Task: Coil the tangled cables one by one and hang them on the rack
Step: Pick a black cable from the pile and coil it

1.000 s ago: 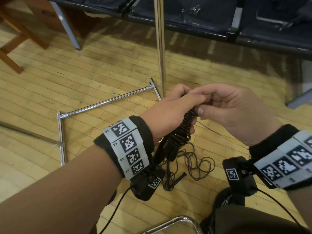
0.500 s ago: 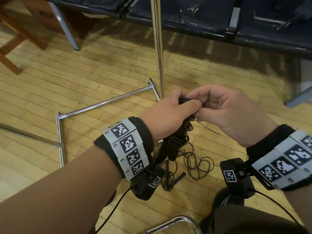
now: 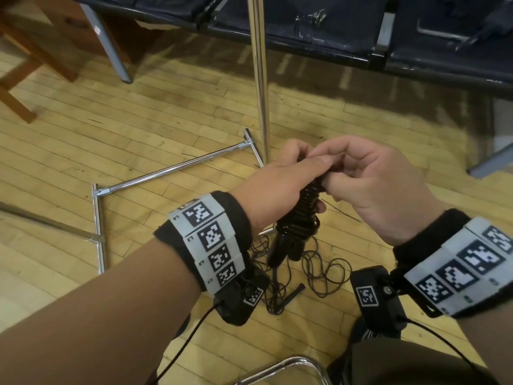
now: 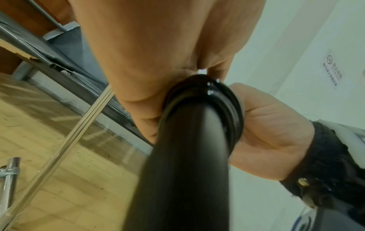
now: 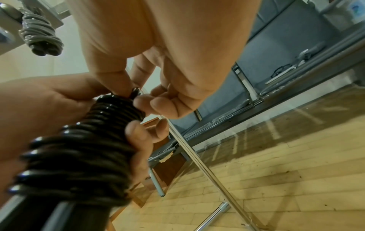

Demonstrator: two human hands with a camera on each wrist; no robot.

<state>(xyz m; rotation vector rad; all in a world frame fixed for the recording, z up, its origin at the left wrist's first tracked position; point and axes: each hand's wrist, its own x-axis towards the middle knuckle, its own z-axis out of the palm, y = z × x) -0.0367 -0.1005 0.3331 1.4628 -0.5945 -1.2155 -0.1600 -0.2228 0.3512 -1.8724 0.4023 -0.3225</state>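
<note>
Gripping one black coiled cable (image 3: 301,209), your left hand (image 3: 280,184) wraps its fingers round the wound bundle and holds it above the wooden floor (image 3: 83,140), in front of the rack's upright chrome pole (image 3: 259,79). Your right hand (image 3: 372,184) pinches the cable's top end between thumb and fingertips (image 5: 142,101), right against the left thumb. One loose tangle of thin black cable (image 3: 313,270) lies on the floor below your hands, partly hidden behind both wrists, so you cannot count its strands. One grey coiled cable (image 5: 39,36) hangs at the top left corner of the right wrist view, its upper part cut off. Two chrome base bars (image 3: 177,169) of the rack show on the floor. The bundle's lower end is blurred in both wrist views.
</note>
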